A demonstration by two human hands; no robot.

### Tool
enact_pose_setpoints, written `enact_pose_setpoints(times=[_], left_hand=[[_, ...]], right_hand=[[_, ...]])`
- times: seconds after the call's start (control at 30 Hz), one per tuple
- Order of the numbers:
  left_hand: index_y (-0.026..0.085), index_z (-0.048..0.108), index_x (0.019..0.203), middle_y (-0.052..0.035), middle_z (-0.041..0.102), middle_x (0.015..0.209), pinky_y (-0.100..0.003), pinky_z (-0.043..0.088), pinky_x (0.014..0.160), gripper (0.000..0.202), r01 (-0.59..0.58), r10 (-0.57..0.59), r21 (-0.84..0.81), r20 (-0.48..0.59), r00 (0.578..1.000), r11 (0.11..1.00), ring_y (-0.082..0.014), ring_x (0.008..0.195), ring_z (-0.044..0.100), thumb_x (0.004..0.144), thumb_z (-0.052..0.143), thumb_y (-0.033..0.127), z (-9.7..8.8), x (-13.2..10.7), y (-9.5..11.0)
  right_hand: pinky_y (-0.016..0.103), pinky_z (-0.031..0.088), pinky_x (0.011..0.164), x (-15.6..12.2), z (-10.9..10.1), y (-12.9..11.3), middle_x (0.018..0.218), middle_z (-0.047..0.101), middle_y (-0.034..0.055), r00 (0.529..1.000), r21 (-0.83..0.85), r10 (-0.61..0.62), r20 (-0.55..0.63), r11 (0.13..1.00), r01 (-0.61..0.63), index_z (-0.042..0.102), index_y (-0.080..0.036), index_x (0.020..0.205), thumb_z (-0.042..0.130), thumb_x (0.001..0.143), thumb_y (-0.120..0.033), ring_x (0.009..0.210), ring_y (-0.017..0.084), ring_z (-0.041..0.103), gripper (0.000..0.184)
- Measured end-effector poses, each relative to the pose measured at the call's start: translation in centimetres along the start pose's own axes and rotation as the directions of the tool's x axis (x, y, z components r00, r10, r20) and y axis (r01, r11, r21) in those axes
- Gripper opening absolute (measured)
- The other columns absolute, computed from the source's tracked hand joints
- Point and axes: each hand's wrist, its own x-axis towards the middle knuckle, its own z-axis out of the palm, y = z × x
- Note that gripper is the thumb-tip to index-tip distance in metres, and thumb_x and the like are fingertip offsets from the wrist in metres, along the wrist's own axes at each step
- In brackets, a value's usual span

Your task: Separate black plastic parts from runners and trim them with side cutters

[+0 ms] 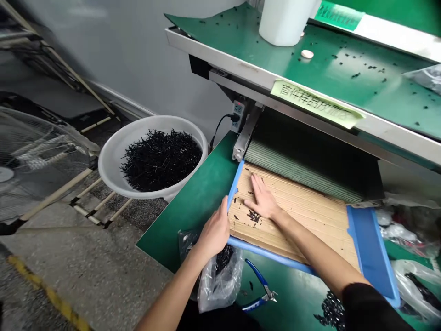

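A blue-rimmed tray point(370, 248) lined with corrugated cardboard point(310, 216) lies on the green bench. My left hand point(215, 232) grips the tray's near left corner, fingers curled over the blue rim. My right hand point(262, 198) lies flat and open on the cardboard, fingers stretched toward the back left corner. A small heap of black bits point(254, 216) sits on the cardboard just beside that hand.
A white basin point(113, 161) full of black scraps stands left, off the bench. A clear bag point(220, 276) of black parts and blue-handled cutters point(260, 292) lie at the bench's front. Above runs a green shelf point(344, 69) with a white container point(284, 20). A fan point(31, 156) stands far left.
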Motion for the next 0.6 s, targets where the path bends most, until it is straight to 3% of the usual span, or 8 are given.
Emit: enact_pose_setpoints(times=[0.1,0.2,0.37,0.6], left_hand=[[0.016,0.004,0.159,-0.0204,0.037,0.156,-0.043,0.045,0.107,0.070,0.002,-0.002,-0.019,-0.013,1.000,1.000,-0.0308,0.138,0.047,0.097,0.035,0.017,0.1,-0.2,0.0],[0.016,0.005,0.159,-0.0194,0.037,0.156,-0.044,0.044,0.109,0.069,0.016,-0.017,-0.038,-0.037,0.999,0.999,-0.0303,0.140,0.044,0.096,0.034,0.015,0.4,-0.1,0.1],[0.017,0.006,0.159,-0.0179,0.037,0.156,-0.045,0.040,0.113,0.068,0.025,-0.031,-0.069,-0.093,0.995,0.997,-0.0291,0.142,0.040,0.096,0.031,0.013,1.2,-0.1,0.2],[0.015,0.008,0.159,-0.0180,0.039,0.154,-0.043,0.039,0.114,0.065,-0.001,-0.008,-0.074,-0.126,0.992,0.997,-0.0273,0.141,0.041,0.097,0.029,0.011,1.6,0.0,0.2]], right_hand=[[0.052,0.015,0.124,3.5,-0.7,1.6,0.164,0.014,0.0203,0.998,0.054,0.056,0.016,0.997,-0.056,0.012,-0.005,0.159,0.032,0.099,-0.059,0.153,0.030,0.011,0.083],[0.051,0.019,0.124,3.9,-1.1,1.9,0.163,0.022,0.0176,0.991,0.089,-0.126,0.044,0.989,0.121,0.028,-0.007,0.156,0.038,0.100,-0.051,0.152,0.029,0.018,0.072],[0.051,0.026,0.122,0.5,-0.8,-0.4,0.156,0.037,0.0197,0.928,0.211,-0.371,0.036,0.910,0.356,0.037,-0.005,0.151,0.042,0.099,-0.035,0.149,0.027,0.027,0.061],[0.052,0.034,0.119,-3.4,-0.3,-3.8,0.149,0.050,0.0142,0.830,0.304,-0.554,0.064,0.803,0.513,0.051,-0.011,0.142,0.039,0.097,-0.021,0.147,0.025,0.032,0.047]])
